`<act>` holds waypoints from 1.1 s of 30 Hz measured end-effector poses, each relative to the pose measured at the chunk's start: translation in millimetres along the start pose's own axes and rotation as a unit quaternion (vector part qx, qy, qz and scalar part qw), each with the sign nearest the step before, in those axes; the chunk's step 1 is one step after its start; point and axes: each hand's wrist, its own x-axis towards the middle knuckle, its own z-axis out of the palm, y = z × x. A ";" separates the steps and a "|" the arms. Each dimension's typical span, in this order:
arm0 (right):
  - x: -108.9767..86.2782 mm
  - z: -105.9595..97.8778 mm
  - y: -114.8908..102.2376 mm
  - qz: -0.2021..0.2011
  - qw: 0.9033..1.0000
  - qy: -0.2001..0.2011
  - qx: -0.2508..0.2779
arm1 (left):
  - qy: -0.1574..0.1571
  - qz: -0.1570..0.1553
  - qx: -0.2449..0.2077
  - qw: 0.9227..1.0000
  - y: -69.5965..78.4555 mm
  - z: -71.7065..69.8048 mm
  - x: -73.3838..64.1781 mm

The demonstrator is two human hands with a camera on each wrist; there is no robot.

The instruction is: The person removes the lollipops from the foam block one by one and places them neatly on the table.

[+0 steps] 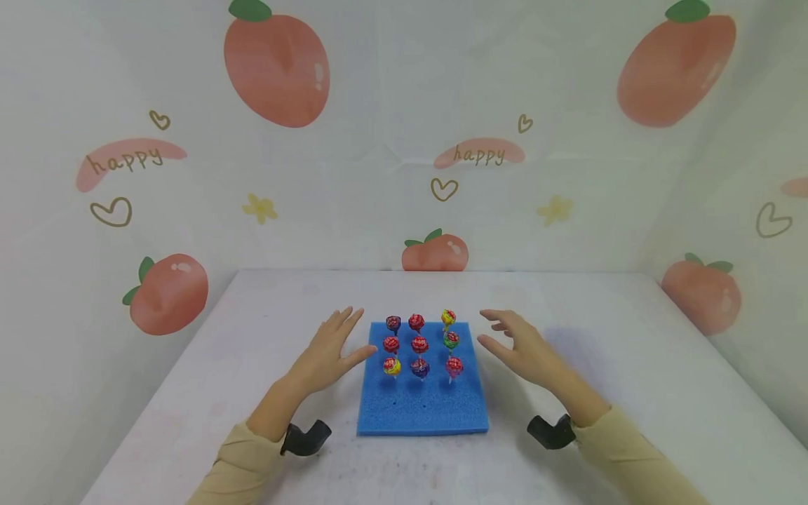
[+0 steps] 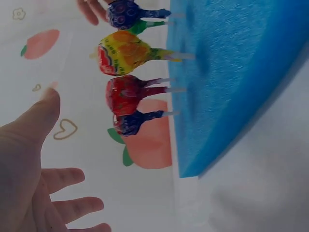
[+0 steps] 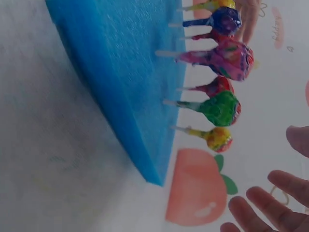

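We see nine wrapped lollipops [image 1: 419, 344] standing on their sticks in a blue foam block [image 1: 423, 415], three rows of three, on the white bench [image 1: 429, 466]. Our left hand [image 1: 325, 354] hovers at the block's left side and our right hand [image 1: 527, 352] at its right, both apart from the candy; the fingers of each are spread and loosely bent, gripping nothing. The row nearest us has a yellow lollipop [image 1: 392, 367] on the left, a dark blue one [image 1: 419, 368] in the middle and a pink one [image 1: 454, 367] on the right, with a green one [image 1: 451, 340] just behind the pink.

For handling these well, we judge it best to come from the outer columns, pinch the white stick [image 3: 166, 53] low, under the wrapper's twist, and draw it straight along its own line so the hole does not tear. One hand might steady the foam by its edge, since something so light could lift or slide, and our knuckles should clear the neighbouring heads
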 end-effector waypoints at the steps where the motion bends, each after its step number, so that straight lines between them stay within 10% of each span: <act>1: -1.0 2.0 1.3 -0.002 1.000 -0.006 0.012 | -0.011 -0.005 -0.010 1.000 -0.9 1.7 -1.7; 15: -9.6 27.0 12.4 -0.026 0.988 -0.113 0.102 | -0.086 -0.030 -0.064 0.994 -6.3 25.4 -15.4; 33: -4.9 45.3 6.4 -0.007 0.983 -0.149 0.108 | -0.078 -0.011 -0.046 0.996 -12.0 38.5 -13.9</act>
